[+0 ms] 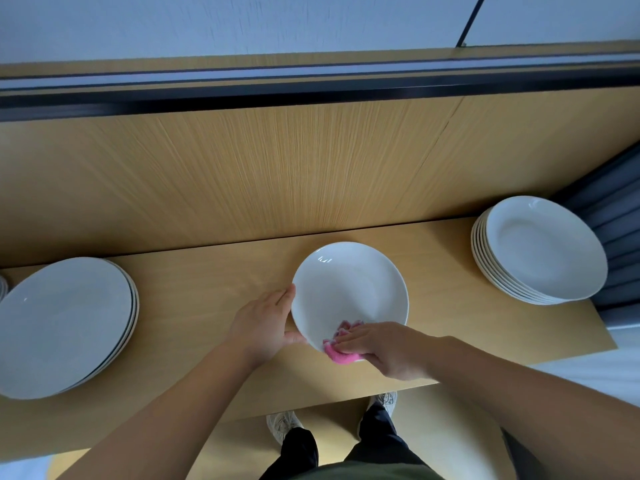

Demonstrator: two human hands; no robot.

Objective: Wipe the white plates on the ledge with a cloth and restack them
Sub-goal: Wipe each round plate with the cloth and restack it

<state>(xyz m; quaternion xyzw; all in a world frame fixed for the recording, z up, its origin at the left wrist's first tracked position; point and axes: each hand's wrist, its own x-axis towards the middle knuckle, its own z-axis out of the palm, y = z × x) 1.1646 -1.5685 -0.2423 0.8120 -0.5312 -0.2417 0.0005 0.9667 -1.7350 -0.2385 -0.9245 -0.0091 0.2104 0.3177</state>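
A single white plate (349, 289) lies on the wooden ledge (214, 289) in the middle of the view. My left hand (265, 323) grips its left rim, thumb on the near edge and fingers along the side. My right hand (384, 348) presses a pink cloth (341, 353) onto the plate's near inner edge; most of the cloth is hidden under my fingers. A stack of several white deep plates (540, 251) stands at the right end of the ledge. A stack of larger flat white plates (65, 323) sits at the left.
A wood-panelled wall (277, 168) rises right behind the ledge, with a window frame above. Grey curtain folds (616, 237) hang beside the right stack. Another plate rim (2, 287) peeks in at the far left. My feet stand below the ledge's front edge.
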